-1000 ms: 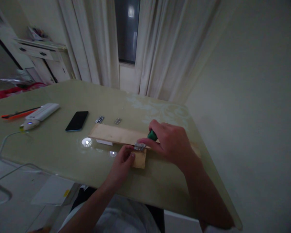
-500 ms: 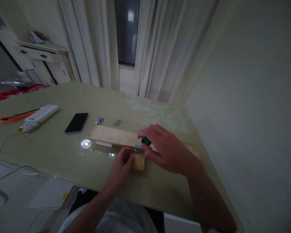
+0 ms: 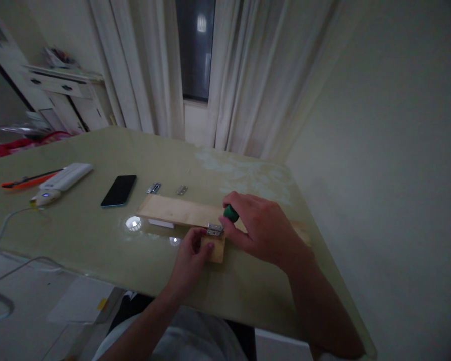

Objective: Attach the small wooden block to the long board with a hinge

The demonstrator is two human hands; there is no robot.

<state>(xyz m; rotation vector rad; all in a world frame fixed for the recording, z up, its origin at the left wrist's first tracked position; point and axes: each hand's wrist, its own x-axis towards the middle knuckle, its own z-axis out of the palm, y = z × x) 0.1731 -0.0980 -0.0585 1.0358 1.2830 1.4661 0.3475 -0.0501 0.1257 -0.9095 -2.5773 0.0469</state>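
Observation:
My left hand (image 3: 192, 253) grips a small wooden block (image 3: 216, 250) at its left side, thumb on top and fingertips beside the hinge. A silver metal hinge (image 3: 214, 229) lies between this block and a long wooden board (image 3: 173, 209). In my right hand (image 3: 257, 228), closed just right of the hinge, is the rounded green handle of a screwdriver (image 3: 231, 213); its shaft and tip cannot be made out. The right part of the board passes behind the right hand. A white piece (image 3: 161, 223) shows under the board's left part.
Two more hinges, a folded one (image 3: 154, 188) and a flat one (image 3: 182, 190), lie beyond the board. Further left are a black phone (image 3: 119, 191), a white device (image 3: 62, 183) with a cable, and an orange tool (image 3: 30, 181). A wall borders the table's right side.
My right hand has shifted slightly right with the screwdriver, and more of the green handle shows. My left thumb has moved further onto the small block.

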